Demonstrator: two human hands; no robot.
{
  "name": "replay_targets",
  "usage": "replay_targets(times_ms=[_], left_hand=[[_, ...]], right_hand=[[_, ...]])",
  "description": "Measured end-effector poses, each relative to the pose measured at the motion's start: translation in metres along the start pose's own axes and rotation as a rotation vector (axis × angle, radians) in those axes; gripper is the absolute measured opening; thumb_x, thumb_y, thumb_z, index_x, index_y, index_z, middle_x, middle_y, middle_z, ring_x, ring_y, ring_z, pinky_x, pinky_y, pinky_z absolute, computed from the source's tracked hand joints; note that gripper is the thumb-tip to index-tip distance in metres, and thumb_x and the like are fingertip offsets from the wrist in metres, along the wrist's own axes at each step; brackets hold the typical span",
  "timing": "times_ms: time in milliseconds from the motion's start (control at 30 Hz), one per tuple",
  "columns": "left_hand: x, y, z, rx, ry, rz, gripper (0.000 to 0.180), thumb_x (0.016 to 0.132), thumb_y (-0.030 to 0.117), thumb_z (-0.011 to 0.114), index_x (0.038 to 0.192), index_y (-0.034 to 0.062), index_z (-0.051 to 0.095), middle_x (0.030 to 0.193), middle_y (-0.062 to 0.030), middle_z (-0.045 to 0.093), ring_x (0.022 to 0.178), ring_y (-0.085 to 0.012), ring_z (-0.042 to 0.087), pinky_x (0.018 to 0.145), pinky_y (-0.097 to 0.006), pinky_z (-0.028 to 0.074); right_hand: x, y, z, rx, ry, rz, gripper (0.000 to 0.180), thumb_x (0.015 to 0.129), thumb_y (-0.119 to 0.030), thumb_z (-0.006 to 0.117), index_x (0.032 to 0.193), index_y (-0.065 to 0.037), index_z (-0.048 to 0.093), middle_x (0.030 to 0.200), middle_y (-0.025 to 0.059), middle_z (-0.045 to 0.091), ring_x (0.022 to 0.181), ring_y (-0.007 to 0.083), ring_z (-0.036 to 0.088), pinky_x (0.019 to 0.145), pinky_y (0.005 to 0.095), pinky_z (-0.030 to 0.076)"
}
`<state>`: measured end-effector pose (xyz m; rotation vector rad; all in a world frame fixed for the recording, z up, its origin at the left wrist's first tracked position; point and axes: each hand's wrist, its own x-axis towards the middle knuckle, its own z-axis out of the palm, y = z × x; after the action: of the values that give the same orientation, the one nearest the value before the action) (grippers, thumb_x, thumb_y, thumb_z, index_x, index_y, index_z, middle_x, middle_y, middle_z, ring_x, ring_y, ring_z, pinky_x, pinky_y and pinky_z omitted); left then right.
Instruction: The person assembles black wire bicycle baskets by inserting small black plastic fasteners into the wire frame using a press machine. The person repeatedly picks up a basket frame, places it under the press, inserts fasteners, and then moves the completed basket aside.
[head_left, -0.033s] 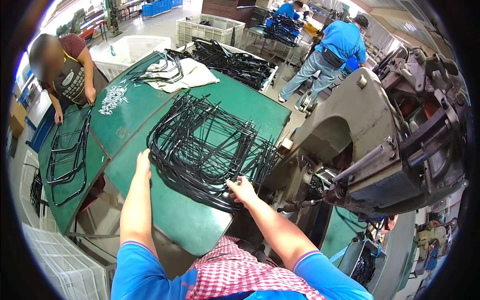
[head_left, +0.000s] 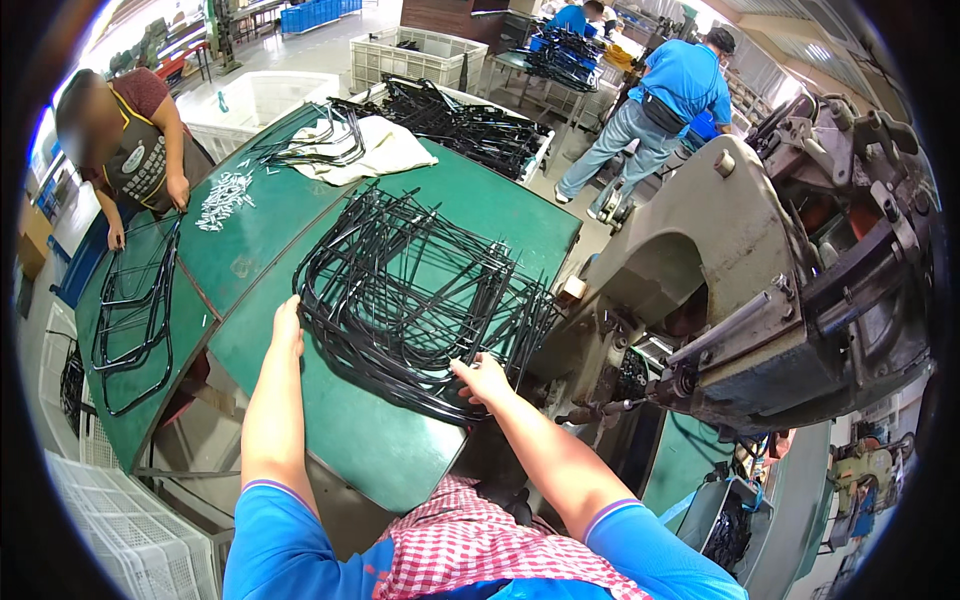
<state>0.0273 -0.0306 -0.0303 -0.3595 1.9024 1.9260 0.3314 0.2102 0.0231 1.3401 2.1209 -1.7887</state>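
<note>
While both forearms reach over the green table (head_left: 340,440), the left hand (head_left: 287,325) lies flat, fingers together, against the near-left edge of the black wire frame pile (head_left: 410,290). Right hand (head_left: 482,376) rests loosely curled on the pile's near-right edge, beside the grey press machine (head_left: 720,250).

We have a heap of bent wire frames (head_left: 415,290) lying on the table (head_left: 350,440) straight before us, with our left hand (head_left: 287,325) at its left edge and our right hand (head_left: 482,377) on its near right corner. To the right of the table stands a press machine (head_left: 760,280). Behind the heap lie a cloth (head_left: 375,150) and, left of it, a scatter of small parts (head_left: 225,197); farther left, more frames (head_left: 135,310) lie on a second table (head_left: 100,300) before another person (head_left: 130,150).
</note>
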Motion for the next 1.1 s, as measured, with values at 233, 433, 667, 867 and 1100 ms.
replay_targets(times_ms=[233,433,667,867,1100], left_hand=[[-0.064,0.062,0.030,-0.458,-0.239,0.333,0.025,0.095,0.031,0.049,0.100,0.0081,0.058,0.084,-0.0027,0.061,0.079,-0.0132,0.055,0.071,-0.027,0.039],[-0.185,0.130,0.024,-0.801,-1.024,0.362,0.059,0.093,0.054,0.040,0.120,0.0025,0.052,0.116,-0.0154,0.057,0.109,-0.0270,0.053,0.096,-0.047,0.041],[-0.311,0.115,0.052,-0.724,-1.678,0.016,0.103,0.070,0.048,0.075,0.143,-0.0010,0.021,0.101,-0.0211,0.055,0.084,-0.0328,0.061,0.083,-0.049,0.044],[-0.379,0.061,0.061,-0.482,-1.663,-0.228,0.079,0.063,0.016,0.074,0.128,-0.0055,0.034,0.073,-0.0017,0.036,0.059,-0.0123,0.034,0.057,-0.030,0.030],[-0.439,0.010,0.120,-0.090,-1.542,-0.442,0.067,0.077,0.018,0.070,0.130,-0.0025,0.036,0.080,0.0014,0.038,0.061,-0.0058,0.035,0.054,-0.022,0.031]], right_hand=[[0.025,0.019,-0.010,0.463,-0.079,-0.079,0.015,0.087,-0.008,0.059,0.097,-0.003,0.048,0.074,0.0053,0.059,0.048,0.0096,0.048,0.039,0.0232,0.034],[-0.032,0.078,-0.024,0.577,-0.168,-0.276,0.020,0.092,-0.008,0.055,0.105,-0.005,0.040,0.082,0.0063,0.057,0.056,0.0122,0.053,0.050,0.0234,0.044],[-0.105,0.150,-0.007,0.267,-0.167,-0.134,0.020,0.089,-0.010,0.055,0.104,-0.002,0.045,0.082,0.0063,0.060,0.059,0.0109,0.055,0.057,0.0275,0.048],[-0.128,0.192,-0.121,-0.169,-0.063,-0.210,0.026,0.081,-0.024,0.060,0.098,-0.005,0.067,0.083,0.0101,0.069,0.074,0.0205,0.067,0.069,0.0325,0.052],[-0.048,0.184,-0.262,-0.445,0.790,-0.473,0.027,0.085,-0.027,0.058,0.107,-0.011,0.060,0.099,0.0142,0.065,0.091,0.0326,0.061,0.075,0.0394,0.049]])
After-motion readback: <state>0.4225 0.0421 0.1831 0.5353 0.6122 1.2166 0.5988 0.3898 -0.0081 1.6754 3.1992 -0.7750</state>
